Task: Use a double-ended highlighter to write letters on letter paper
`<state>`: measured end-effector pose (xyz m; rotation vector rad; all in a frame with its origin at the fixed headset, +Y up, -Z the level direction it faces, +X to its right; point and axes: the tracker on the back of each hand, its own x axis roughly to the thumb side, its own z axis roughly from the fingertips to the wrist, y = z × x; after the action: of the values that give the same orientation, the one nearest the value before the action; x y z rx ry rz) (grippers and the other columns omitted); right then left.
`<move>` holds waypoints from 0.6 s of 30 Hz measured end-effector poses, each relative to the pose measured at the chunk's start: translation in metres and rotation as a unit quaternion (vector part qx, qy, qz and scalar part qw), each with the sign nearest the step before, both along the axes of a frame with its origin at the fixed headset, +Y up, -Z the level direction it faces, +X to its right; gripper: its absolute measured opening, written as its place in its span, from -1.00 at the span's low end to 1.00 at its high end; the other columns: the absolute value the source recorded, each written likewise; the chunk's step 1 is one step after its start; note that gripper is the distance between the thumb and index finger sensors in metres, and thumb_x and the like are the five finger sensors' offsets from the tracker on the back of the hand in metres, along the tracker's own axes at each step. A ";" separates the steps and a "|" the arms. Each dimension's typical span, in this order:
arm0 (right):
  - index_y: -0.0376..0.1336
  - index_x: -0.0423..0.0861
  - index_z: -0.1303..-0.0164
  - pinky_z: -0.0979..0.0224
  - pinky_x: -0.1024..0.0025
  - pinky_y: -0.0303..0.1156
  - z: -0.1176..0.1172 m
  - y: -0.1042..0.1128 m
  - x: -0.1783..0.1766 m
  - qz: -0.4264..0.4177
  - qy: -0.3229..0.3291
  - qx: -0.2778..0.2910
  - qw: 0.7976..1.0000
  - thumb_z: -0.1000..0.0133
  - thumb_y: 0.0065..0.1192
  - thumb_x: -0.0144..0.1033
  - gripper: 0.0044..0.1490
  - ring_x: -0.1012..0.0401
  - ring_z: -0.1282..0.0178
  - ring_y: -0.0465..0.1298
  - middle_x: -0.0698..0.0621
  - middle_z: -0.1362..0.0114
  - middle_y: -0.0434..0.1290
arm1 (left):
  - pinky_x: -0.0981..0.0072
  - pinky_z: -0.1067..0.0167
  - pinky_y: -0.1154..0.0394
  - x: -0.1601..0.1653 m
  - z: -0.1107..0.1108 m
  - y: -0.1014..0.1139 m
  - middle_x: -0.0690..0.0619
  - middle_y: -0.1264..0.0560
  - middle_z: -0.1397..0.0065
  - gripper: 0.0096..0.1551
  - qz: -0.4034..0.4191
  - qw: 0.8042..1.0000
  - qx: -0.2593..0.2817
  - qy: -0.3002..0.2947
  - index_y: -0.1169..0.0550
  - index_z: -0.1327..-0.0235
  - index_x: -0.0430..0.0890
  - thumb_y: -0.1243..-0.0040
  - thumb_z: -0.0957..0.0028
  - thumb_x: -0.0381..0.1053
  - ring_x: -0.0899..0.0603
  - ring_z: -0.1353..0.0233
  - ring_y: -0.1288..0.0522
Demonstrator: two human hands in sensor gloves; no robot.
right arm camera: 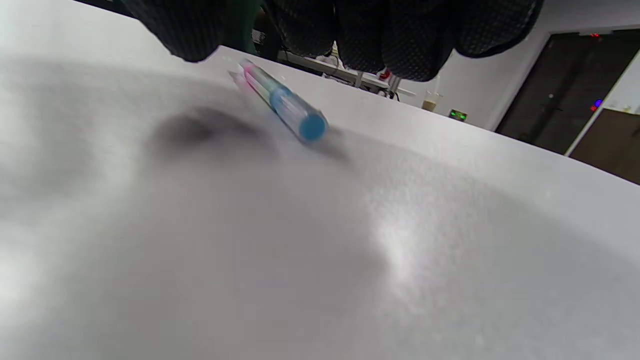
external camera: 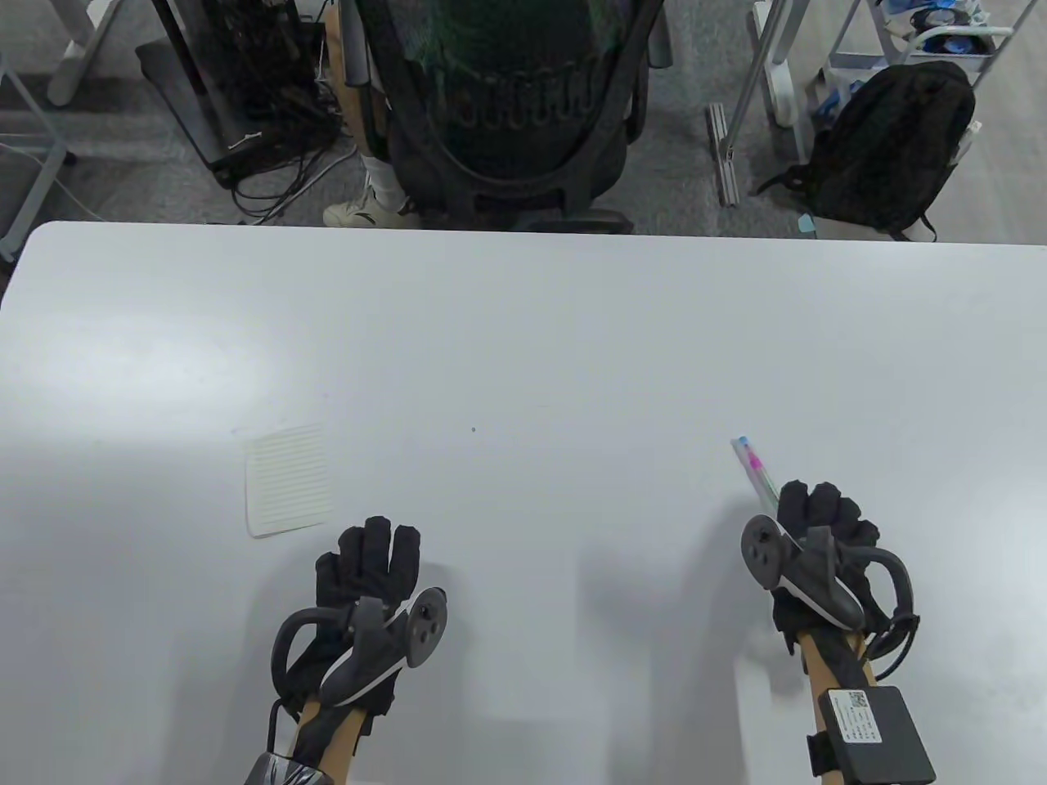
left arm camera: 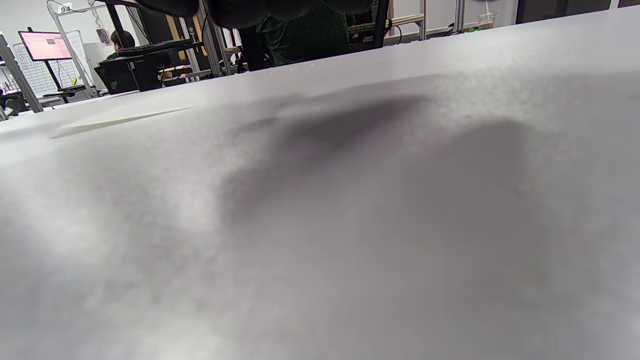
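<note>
The lined letter paper (external camera: 290, 480) lies flat on the white table (external camera: 523, 343), left of centre; the left wrist view shows it as a thin pale sheet (left arm camera: 120, 117). My left hand (external camera: 372, 560) rests just right of and below the paper, fingers straight, holding nothing. The double-ended highlighter (external camera: 754, 468), with pink and blue ends, lies on the table at the right. Its blue cap (right arm camera: 311, 126) points toward my wrist in the right wrist view. My right hand (external camera: 810, 507) hovers over the pen's near end. Its fingers (right arm camera: 380, 35) are loosely curled above the pen and do not grip it.
Beyond the table's far edge stand a black office chair (external camera: 507, 106), a tangle of cables (external camera: 270, 163) and a black backpack (external camera: 891, 147) on the floor. A person's white shoe (external camera: 368, 213) shows beside the chair.
</note>
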<state>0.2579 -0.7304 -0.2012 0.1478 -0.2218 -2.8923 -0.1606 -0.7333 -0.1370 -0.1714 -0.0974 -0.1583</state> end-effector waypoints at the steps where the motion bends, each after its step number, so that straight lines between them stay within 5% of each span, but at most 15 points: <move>1: 0.02 -0.35 -0.68 -0.45 -0.44 0.16 -0.002 -0.002 0.001 0.000 -0.005 0.001 1.000 -0.24 -0.02 -0.02 -0.08 -0.44 -0.49 0.23 -0.55 -0.62 0.15 | -0.37 -0.58 -0.14 0.000 -0.001 0.000 -0.23 0.03 -0.81 -0.06 0.001 1.000 -0.001 0.000 -0.05 -0.77 -0.08 0.22 -0.20 0.36 -0.43 -0.75 -0.07; 18: 0.34 -0.41 -0.33 -0.23 -0.25 0.47 -0.017 -0.008 -0.006 0.056 -0.013 0.000 0.998 -0.22 0.15 -0.23 -0.36 -0.14 -0.10 0.57 -0.36 -0.21 0.53 | -0.37 -0.58 -0.14 -0.002 -0.002 0.000 -0.23 0.01 -0.81 -0.06 0.009 1.000 -0.008 0.004 -0.07 -0.77 -0.09 0.21 -0.20 0.36 -0.42 -0.75 -0.08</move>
<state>0.2524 -0.7382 -0.2181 0.1920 -0.2113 -2.7812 -0.1631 -0.7334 -0.1390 -0.1881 -0.0919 -0.1393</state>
